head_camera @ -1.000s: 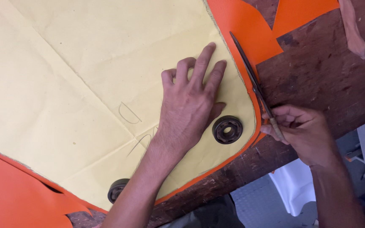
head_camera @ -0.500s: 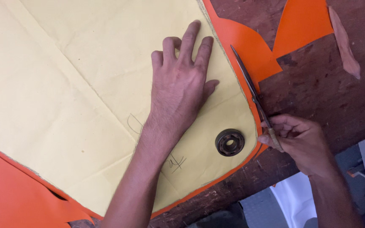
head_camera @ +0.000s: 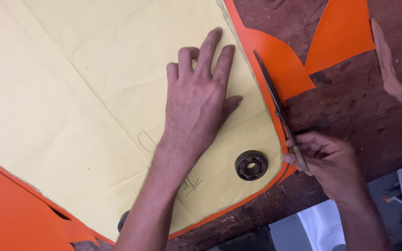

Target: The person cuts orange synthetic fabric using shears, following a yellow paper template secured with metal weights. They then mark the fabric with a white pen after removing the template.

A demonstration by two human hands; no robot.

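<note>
One yellow pattern (head_camera: 94,93) is laid over one orange sheet (head_camera: 275,60) on a worn brown desk (head_camera: 350,107). The left hand (head_camera: 198,102) is pressed flat, fingers spread, on the pattern. One pair of scissors (head_camera: 275,104) is gripped by the right hand (head_camera: 326,160) just right of the pattern's edge. Two weights are counted: one (head_camera: 251,165) fully seen, one (head_camera: 123,221) half hidden.

matt yellow paper pattern (head_camera: 94,93), rough wooden table (head_camera: 359,111)

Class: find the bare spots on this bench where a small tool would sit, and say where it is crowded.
Bare wooden bench lies between the orange sheet and right hand. Open yellow pattern paper spreads beyond the left hand. Crowded: scissors and round weight.
</note>
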